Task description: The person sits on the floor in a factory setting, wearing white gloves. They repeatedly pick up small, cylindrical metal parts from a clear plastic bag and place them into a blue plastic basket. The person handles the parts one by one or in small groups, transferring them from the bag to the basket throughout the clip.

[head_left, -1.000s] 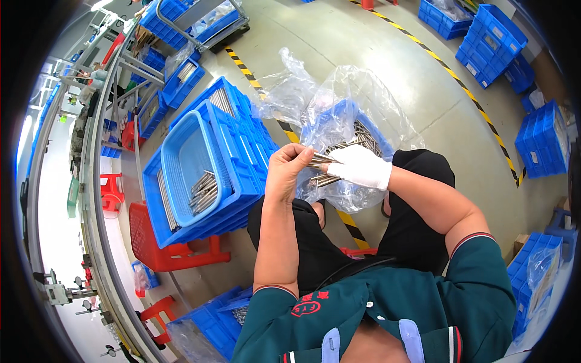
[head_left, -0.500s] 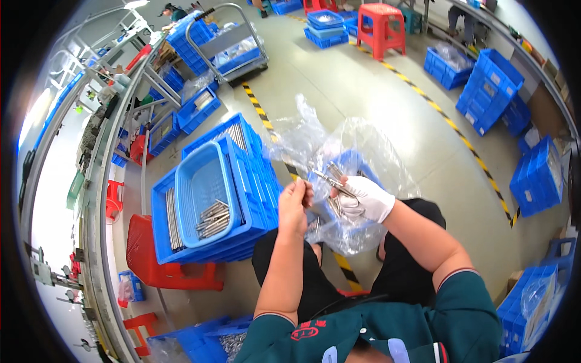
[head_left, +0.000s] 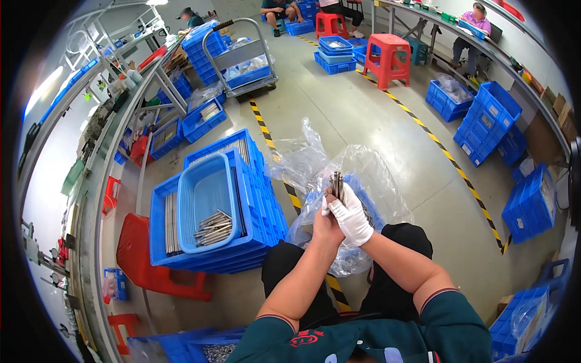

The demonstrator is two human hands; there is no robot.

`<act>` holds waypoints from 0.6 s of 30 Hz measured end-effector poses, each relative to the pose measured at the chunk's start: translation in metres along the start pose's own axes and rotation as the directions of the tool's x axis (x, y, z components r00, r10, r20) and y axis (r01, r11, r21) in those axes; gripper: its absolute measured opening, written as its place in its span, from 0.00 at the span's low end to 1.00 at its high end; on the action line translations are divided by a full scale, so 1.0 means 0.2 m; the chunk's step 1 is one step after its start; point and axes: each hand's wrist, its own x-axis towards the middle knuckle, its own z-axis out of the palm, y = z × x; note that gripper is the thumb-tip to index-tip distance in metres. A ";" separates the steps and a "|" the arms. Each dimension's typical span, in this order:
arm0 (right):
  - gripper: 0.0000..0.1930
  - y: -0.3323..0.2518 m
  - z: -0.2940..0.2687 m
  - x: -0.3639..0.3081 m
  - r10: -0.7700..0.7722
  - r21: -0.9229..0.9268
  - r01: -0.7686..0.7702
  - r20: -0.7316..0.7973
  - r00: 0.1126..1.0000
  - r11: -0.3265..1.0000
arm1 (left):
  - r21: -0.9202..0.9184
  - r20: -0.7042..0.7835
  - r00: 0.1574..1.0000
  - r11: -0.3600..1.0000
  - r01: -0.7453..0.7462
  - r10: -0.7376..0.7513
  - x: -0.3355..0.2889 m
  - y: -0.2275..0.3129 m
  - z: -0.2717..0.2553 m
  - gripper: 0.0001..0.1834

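metal rods (head_left: 336, 183) are bunched between the two hands, their ends sticking out past the fingers and pointing away from the person. half a second ago the hands were apart, with the rods slanting loosely from the gloved one; now the hands have come together and the bundle lines up more evenly. the view has also tipped up, showing more of the far floor.

the right hand (head_left: 352, 219), in a white glove, is closed around the bundle from its right side. the bare left hand (head_left: 325, 227) meets it from the left, touching the glove; its fingers are partly hidden, so i cannot tell how far they are closed.

below both hands, a blue bin (head_left: 370, 197) stands on the floor inside a clear plastic bag (head_left: 307, 151). to the left, a light-blue basket (head_left: 204, 187) sits on stacked blue crates (head_left: 264, 215), with more rods (head_left: 213, 230) heaped at its near end.
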 end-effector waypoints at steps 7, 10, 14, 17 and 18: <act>0.10 0.00 0.01 -0.01 0.013 -0.093 -0.013 0.000 1.000 0.996 | 0.023 0.003 1.000 1.000 -0.019 0.019 0.00 0.04 -0.02 0.15; 0.09 -0.02 0.02 -0.02 0.037 -0.157 -0.038 -0.010 0.999 0.987 | 0.025 0.005 1.000 1.000 -0.015 0.014 -0.01 0.04 -0.01 0.15; 0.08 0.07 -0.02 0.00 -0.137 -0.506 0.108 -0.020 0.990 0.855 | 0.034 0.006 1.000 0.999 -0.013 0.012 -0.01 0.04 -0.01 0.15; 0.09 0.03 -0.01 0.02 -0.273 -0.706 0.209 0.024 0.962 0.677 | 0.030 0.011 1.000 1.000 -0.007 0.007 -0.02 0.03 -0.01 0.15; 0.09 0.03 -0.02 0.02 -0.295 -0.729 0.221 0.027 0.955 0.648 | 0.031 0.009 1.000 1.000 -0.003 0.003 -0.02 0.03 0.00 0.15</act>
